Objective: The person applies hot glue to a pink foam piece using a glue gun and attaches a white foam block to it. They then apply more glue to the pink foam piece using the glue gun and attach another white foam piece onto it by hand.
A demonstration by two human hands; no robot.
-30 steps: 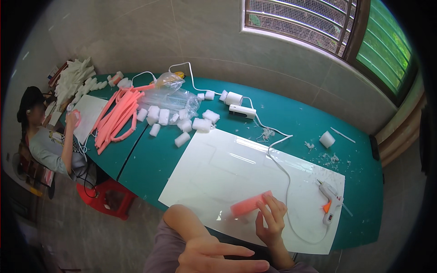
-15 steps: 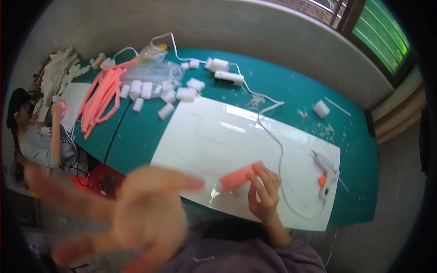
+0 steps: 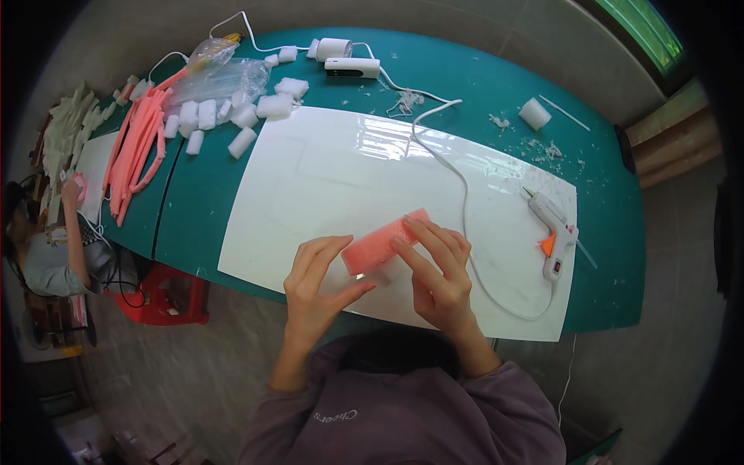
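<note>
Both hands (image 3: 380, 279) round pink foam block (image 3: 385, 241), btwn fingertips

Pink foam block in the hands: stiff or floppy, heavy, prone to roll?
The pink foam block probably feels light: fingertips of the left hand and right hand alone carry it. Likely slightly squashy, yet it holds straight. Flat sides suggest it won't roll.

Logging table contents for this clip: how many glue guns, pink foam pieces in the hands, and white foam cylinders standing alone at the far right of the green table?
Glue gun: 1
Pink foam piece, held by left hand and right hand: 1
Lone white foam cylinder at the far right: 1
Total: 3
</note>
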